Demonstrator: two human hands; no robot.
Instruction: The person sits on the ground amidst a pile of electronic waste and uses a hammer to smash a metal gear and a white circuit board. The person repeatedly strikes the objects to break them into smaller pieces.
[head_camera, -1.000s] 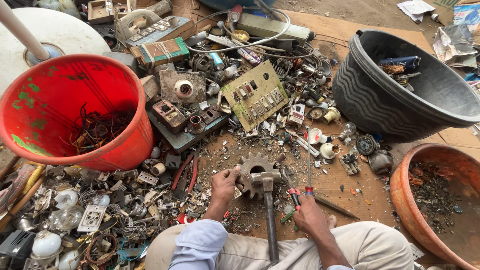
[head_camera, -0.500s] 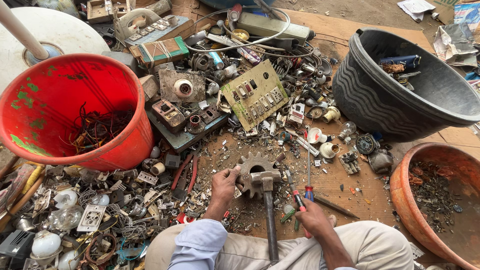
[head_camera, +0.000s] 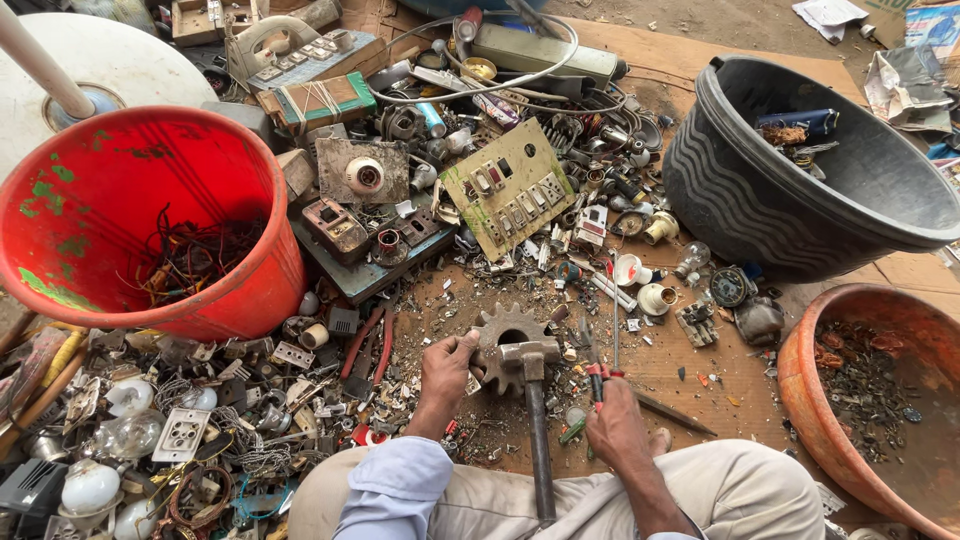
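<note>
Low in the frame's centre, the right hand (head_camera: 615, 430) had been drawn back toward the knees since a second earlier, fingers clenched on red-handled pliers (head_camera: 597, 372). The left hand (head_camera: 450, 368) was kept pinched on a small piece beside the gear (head_camera: 508, 335) and hammer (head_camera: 535, 400). That piece was too small to identify.

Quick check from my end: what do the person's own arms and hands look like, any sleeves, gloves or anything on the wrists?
Both hands are bare, no gloves. The left hand comes out of a light blue long sleeve, loosely bunched and pushed up the forearm. The right hand and its forearm are uncovered, with no sleeve in view. No watch, ring or band shows on either wrist.
</note>
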